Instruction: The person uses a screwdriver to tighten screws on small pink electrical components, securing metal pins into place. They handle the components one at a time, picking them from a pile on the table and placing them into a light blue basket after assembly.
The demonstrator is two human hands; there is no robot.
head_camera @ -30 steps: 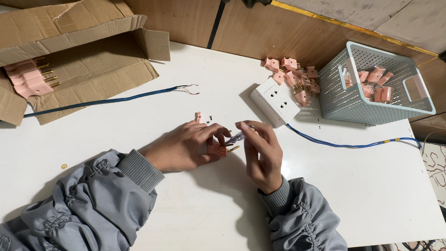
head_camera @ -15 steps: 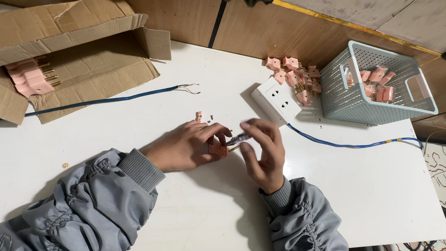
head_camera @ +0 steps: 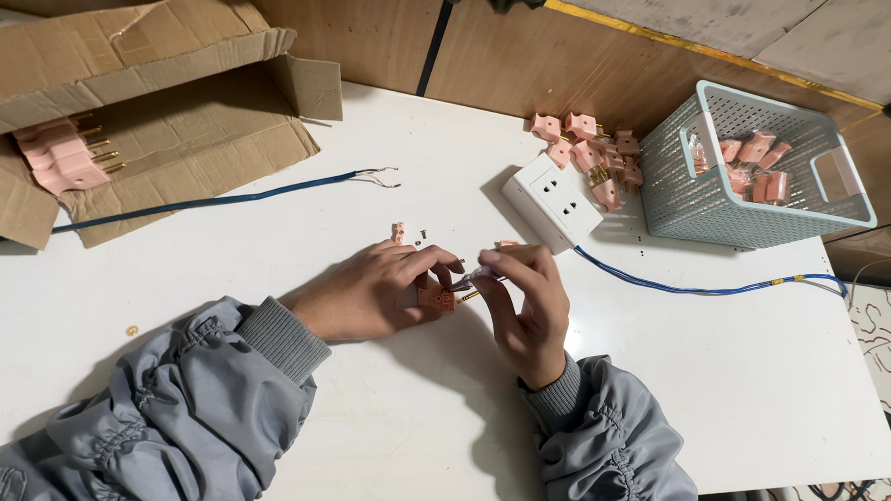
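Pink plug piece (head_camera: pixel 435 299) lies on the white tabletop (head_camera: pixel 214 270) under the fingertips of the left hand (head_camera: pixel 369 292), which presses it down with curled fingers. Its long axis is hard to judge, since the fingers cover most of it; only a small orange-pink corner shows. A brass prong (head_camera: pixel 472 295) sticks out from it toward the right hand (head_camera: pixel 523 304), pointing slightly down and to the right.

The right hand pinches a small pale part (head_camera: pixel 479 276) between thumb and forefinger, just beside the left fingertips; what that part is cannot be made out. Both hands nearly touch.

Just beyond the left hand lie a tiny pink piece (head_camera: pixel 397 231) and a screw (head_camera: pixel 423 235). Beyond the right hand sits a white socket block (head_camera: pixel 553 196) with a blue cable (head_camera: pixel 704 288) running off to the right. Farther off are a heap of pink plugs (head_camera: pixel 590 147), a pale grey basket (head_camera: pixel 713 207) and, well left of the hands, an open cardboard box (head_camera: pixel 171 118).
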